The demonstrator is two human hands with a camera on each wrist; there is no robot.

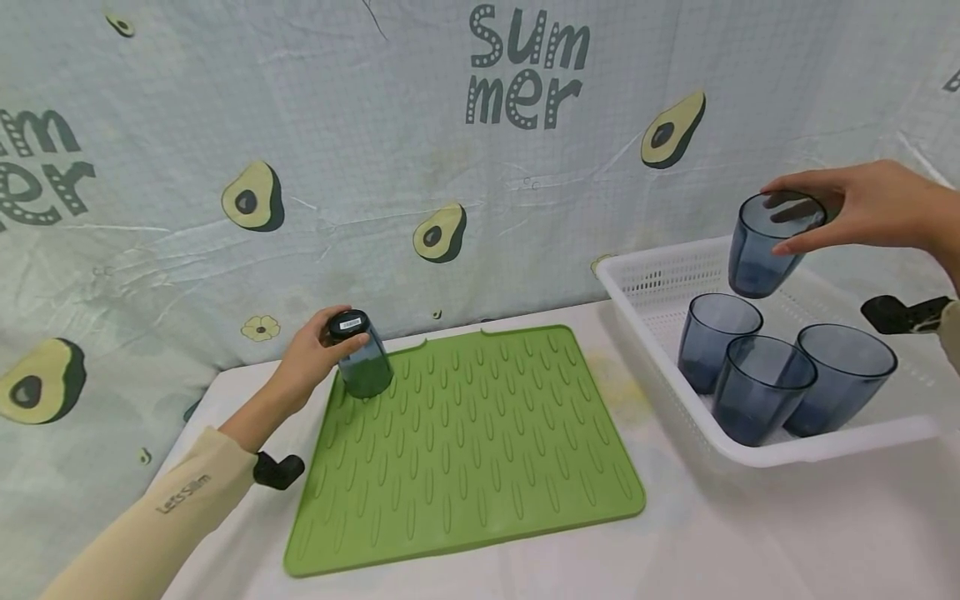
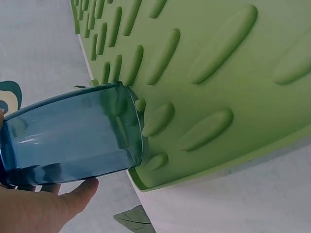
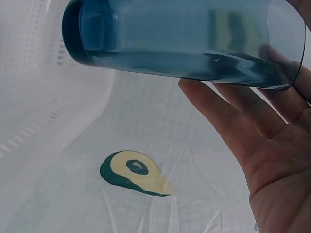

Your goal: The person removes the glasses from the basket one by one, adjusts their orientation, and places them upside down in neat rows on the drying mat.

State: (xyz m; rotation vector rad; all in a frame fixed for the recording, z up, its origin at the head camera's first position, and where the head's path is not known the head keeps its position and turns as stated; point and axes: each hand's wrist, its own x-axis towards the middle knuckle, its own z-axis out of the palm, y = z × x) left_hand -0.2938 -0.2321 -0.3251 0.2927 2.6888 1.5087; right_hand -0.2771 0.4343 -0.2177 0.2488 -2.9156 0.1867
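Observation:
My left hand (image 1: 311,354) grips a blue glass tumbler (image 1: 366,367) near its base. The tumbler is upside down, its labelled base uppermost, over the far left corner of a green drying mat (image 1: 465,442). In the left wrist view its rim is right at the mat, though I cannot tell whether it touches. On the right, my right hand (image 1: 881,208) holds a second blue tumbler (image 1: 757,262) around its rim, mouth upward, above a white plastic basket (image 1: 693,429). The right wrist view shows this tumbler (image 3: 170,39) with fingers along its side.
Three more blue tumblers stand mouth up in the basket: one at the back left (image 1: 716,342), one in front (image 1: 761,392) and one to the right (image 1: 843,379). Behind the white table hangs a cloth (image 1: 352,150) printed with avocados.

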